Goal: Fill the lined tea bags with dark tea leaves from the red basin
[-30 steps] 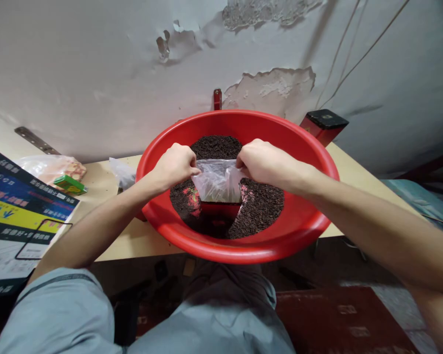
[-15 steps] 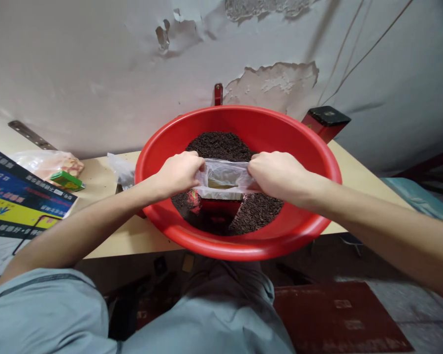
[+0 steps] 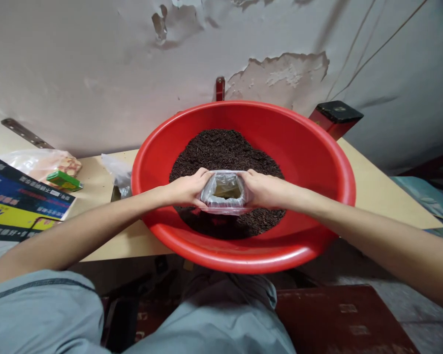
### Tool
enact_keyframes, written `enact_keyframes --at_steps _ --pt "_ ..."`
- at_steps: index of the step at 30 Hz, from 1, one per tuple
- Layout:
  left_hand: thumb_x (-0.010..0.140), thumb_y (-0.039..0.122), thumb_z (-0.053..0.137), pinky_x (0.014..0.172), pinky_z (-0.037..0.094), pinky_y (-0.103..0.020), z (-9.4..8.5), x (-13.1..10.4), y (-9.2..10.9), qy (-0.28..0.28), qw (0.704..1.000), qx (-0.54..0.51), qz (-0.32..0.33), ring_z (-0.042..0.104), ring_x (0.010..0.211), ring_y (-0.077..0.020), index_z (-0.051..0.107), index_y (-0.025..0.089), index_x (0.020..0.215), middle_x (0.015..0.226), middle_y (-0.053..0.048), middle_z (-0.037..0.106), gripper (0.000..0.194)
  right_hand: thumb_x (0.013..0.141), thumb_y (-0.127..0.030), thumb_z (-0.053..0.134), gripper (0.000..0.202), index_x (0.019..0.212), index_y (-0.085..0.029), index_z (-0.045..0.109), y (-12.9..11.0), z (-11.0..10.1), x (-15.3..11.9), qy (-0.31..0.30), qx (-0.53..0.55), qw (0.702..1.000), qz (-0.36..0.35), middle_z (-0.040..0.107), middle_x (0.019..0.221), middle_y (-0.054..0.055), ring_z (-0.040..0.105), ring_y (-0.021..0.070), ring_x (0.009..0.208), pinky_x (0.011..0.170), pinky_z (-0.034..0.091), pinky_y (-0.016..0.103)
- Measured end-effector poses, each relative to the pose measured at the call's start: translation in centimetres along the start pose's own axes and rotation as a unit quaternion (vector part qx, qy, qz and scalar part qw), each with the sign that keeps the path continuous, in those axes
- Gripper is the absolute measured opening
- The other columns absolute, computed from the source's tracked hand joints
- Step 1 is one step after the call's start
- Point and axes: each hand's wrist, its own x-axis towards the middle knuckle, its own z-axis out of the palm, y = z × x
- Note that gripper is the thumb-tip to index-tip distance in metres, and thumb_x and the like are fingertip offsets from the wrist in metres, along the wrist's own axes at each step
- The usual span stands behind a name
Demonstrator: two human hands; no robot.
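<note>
Clear plastic bag (image 3: 224, 192) pinched between left hand (image 3: 187, 188) and right hand (image 3: 263, 189), fingers closed on its sides, mouth open, above dark granules (image 3: 225, 147) in red basin (image 3: 317, 162).

left hand (image 3: 186, 189): fingers curled shut, forearm reaching in from near left
right hand (image 3: 264, 189): fingers curled shut, just beside it

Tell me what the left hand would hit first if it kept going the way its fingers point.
The left hand points rightward, fingers already on the clear plastic bag; that bag comes first, then probably the right hand gripping its other side. Depth is hard to judge.
</note>
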Motion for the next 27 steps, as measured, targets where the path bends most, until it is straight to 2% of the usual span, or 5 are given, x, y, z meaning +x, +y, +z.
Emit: enact_keyframes --at_steps 5,10,16,21,27 --pt "0.075 0.035 0.089 0.103 0.054 -0.039 -0.8 -1.2 -0.5 0.071 0.997 -0.032 -0.009 0.065 0.123 -0.0307 0.054 0.017 0.150 0.140 -0.017 0.058 0.086 0.079 -0.032 0.082 0.063 0.137 -0.016 0.063 0.4 -1.2 0.1 0.012 -0.001 0.999 -0.042 0.066 0.119 0.015 0.071 0.0247 0.091 0.075 0.053 0.031" --pt "0.084 0.021 0.081 0.089 0.056 -0.033 -2.8 -3.6 0.7 0.133 0.990 0.004 -0.051 0.072 0.095 -0.0219 0.076 0.019 0.126 0.115 -0.010 0.073 0.042 0.090 -0.027 0.069 0.037 0.127 -0.026 0.073 -0.5 -2.6 -3.1 0.124 -0.065 0.989 -0.038 0.069 0.106 0.009 0.066 0.0181 0.073 0.061 0.043 0.030" --pt "0.080 0.021 0.084 0.077 0.053 -0.027 -2.7 -3.2 0.6 0.133 0.987 -0.032 -0.082 0.070 0.077 -0.0175 0.074 0.020 0.134 0.097 -0.006 0.078 0.055 0.086 -0.032 0.072 0.039 0.125 -0.024 0.071 -0.2 -2.3 -3.5 0.098 -0.106 0.990 0.003 0.068 0.094 0.007 0.060 0.0159 0.062 0.052 0.030 0.029" --pt "0.075 0.011 0.076 0.069 0.047 -0.023 -1.8 -1.8 0.7 0.063 0.991 -0.076 -0.091 0.067 0.070 -0.0162 0.079 0.017 0.120 0.081 -0.002 0.076 0.046 0.082 -0.029 0.079 0.035 0.114 -0.020 0.069 0.7 -0.5 -1.3 0.023 0.010 0.999 -0.042 0.074 0.099 0.007 0.070 0.0220 0.082 0.063 0.042 0.028" --pt "0.069 0.008 0.070 0.062 0.045 -0.022 -0.8 -0.3 0.0 0.062 0.977 -0.138 -0.151 0.063 0.066 -0.0150 0.076 0.013 0.121 0.075 0.002 0.071 0.053 0.078 -0.008 0.066 0.060 0.136 -0.021 0.063 0.8 1.6 -0.7 0.099 0.156 0.982 -0.027 0.077 0.089 0.002 0.071 0.0188 0.077 0.066 0.046 0.025"
